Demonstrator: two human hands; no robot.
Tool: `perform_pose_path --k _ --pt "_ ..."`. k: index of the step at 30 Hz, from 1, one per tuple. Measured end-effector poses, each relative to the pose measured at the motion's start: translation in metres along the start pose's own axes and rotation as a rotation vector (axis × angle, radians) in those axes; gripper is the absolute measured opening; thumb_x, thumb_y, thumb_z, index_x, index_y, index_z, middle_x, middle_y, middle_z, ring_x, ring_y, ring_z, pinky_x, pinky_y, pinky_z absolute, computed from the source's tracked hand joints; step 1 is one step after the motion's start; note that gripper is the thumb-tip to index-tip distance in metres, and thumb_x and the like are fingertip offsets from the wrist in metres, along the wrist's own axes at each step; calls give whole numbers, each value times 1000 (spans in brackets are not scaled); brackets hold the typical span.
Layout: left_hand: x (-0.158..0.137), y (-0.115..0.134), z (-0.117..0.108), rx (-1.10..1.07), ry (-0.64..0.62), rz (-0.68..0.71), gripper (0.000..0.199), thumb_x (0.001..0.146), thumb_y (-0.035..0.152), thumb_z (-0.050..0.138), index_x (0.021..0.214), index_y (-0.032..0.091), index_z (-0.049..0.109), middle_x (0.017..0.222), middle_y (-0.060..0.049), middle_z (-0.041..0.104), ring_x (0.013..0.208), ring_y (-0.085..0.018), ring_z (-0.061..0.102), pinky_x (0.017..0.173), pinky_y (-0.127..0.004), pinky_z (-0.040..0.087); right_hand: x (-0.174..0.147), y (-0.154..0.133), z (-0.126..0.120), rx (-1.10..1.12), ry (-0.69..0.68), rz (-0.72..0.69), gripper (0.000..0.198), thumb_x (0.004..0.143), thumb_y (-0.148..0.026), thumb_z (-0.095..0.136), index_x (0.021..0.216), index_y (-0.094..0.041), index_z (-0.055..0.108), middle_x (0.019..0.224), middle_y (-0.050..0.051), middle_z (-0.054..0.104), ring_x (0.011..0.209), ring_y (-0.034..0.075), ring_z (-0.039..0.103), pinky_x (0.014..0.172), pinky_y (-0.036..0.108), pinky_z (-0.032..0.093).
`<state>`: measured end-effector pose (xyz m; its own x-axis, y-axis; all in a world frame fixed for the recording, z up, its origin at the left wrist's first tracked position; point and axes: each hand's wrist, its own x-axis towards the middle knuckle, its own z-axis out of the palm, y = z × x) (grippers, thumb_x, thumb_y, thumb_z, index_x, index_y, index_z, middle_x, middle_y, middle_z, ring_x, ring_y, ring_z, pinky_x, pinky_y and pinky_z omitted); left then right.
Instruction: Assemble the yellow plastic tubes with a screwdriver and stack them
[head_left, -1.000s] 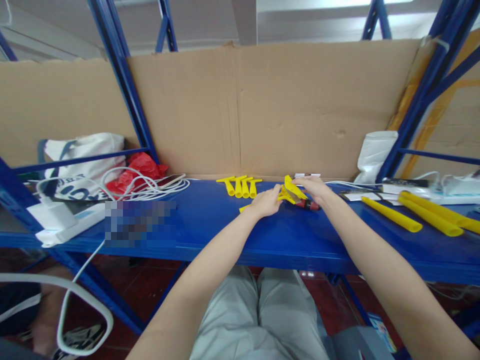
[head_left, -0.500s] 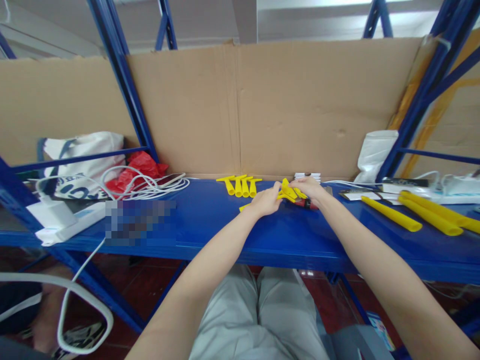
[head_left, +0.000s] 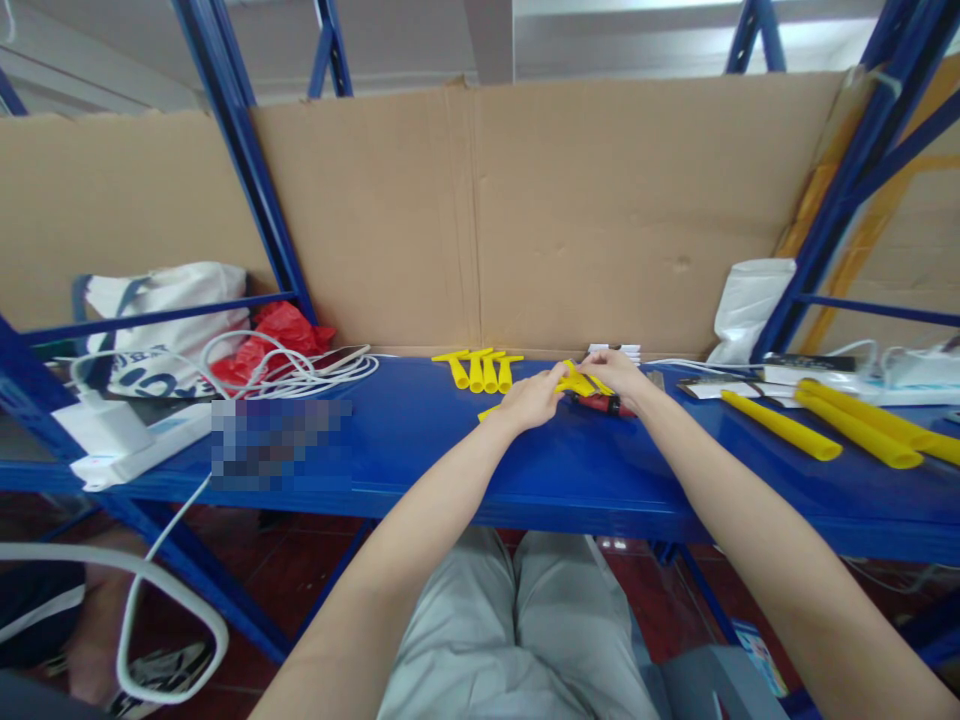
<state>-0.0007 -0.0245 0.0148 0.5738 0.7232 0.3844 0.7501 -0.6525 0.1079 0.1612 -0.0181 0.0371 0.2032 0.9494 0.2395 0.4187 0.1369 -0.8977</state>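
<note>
My left hand (head_left: 534, 398) is closed on the left side of a yellow plastic piece (head_left: 577, 382), just above the blue shelf. From the right, my right hand (head_left: 615, 372) pinches the same piece, its fingertips partly hidden. A red and black tool (head_left: 602, 404) lies just under the piece, next to my right hand; its kind is unclear. Several yellow T-shaped pieces with hollow round stems (head_left: 484, 374) lie in a row behind my left hand. Another yellow part (head_left: 487, 412) pokes out beside my left wrist, mostly hidden.
Long yellow tubes (head_left: 859, 430) lie on the right of the blue shelf (head_left: 450, 465). Coiled white cables (head_left: 322, 372), a red bag (head_left: 281, 340) and a power strip (head_left: 161, 445) are at left. Cardboard (head_left: 585, 220) walls the back; blue posts (head_left: 251, 170) stand at both sides.
The yellow piece has tilted lower and flatter between my hands, and more of the red tool shows beneath. Both hands have shifted only slightly.
</note>
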Motion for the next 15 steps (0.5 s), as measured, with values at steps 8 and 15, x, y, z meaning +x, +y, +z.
perform_pose_path --k 8,15 --pt "1 0 1 -25 13 -6 35 90 26 41 125 24 37 123 -8 57 114 -23 54 90 -38 45 27 27 -47 -514 334 -110 22 72 -14 51 86 -14 68 96 11 66 96 22 57 85 35 43" --pt "2 -1 2 -10 12 7 39 89 25 41 129 26 38 125 -7 56 114 -24 54 91 -38 45 33 66 -80 -946 272 55 28 70 -12 56 89 -23 73 110 12 62 113 34 47 89 52 41"
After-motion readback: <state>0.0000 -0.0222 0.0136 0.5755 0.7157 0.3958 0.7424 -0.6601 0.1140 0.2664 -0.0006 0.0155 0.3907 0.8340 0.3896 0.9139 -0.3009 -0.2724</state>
